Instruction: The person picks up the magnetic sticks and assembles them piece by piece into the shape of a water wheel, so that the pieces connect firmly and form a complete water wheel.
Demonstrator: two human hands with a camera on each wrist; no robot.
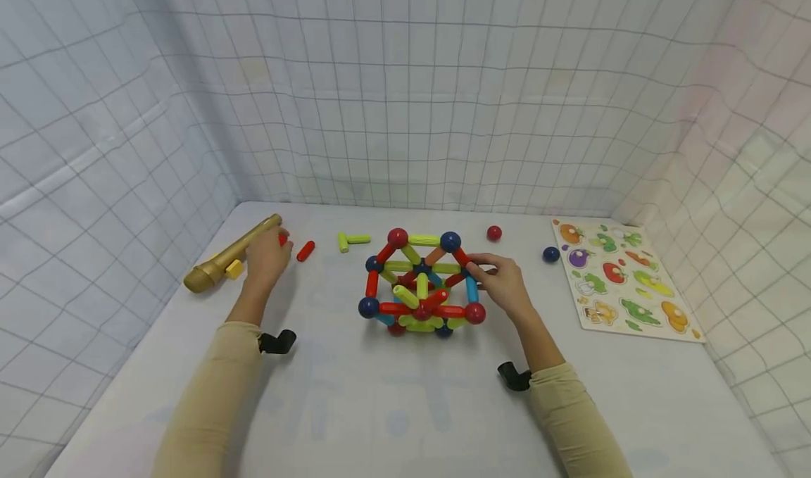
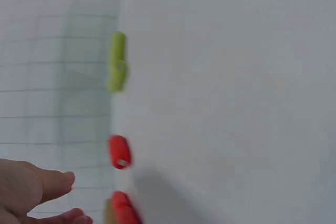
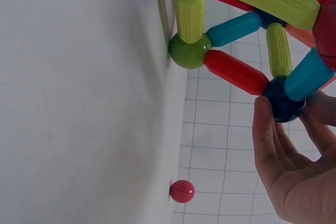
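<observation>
A magnetic stick-and-ball structure of red, lime, blue and orange rods stands mid-table. My right hand grips its right side. In the right wrist view, the thumb and fingers pinch a dark blue ball where several rods join. At the far left, my left hand reaches down over a red rod, partly hidden by the fingers. The left wrist view shows that hand's thumb and finger apart, with nothing between them, beside the red rod. Another red rod lies just to its right.
A gold tube with a flared end and yellow blocks lie by the left hand. Two lime rods lie behind. A red ball, a blue ball and a vegetable puzzle board are at right. Gridded cloth walls enclose the table.
</observation>
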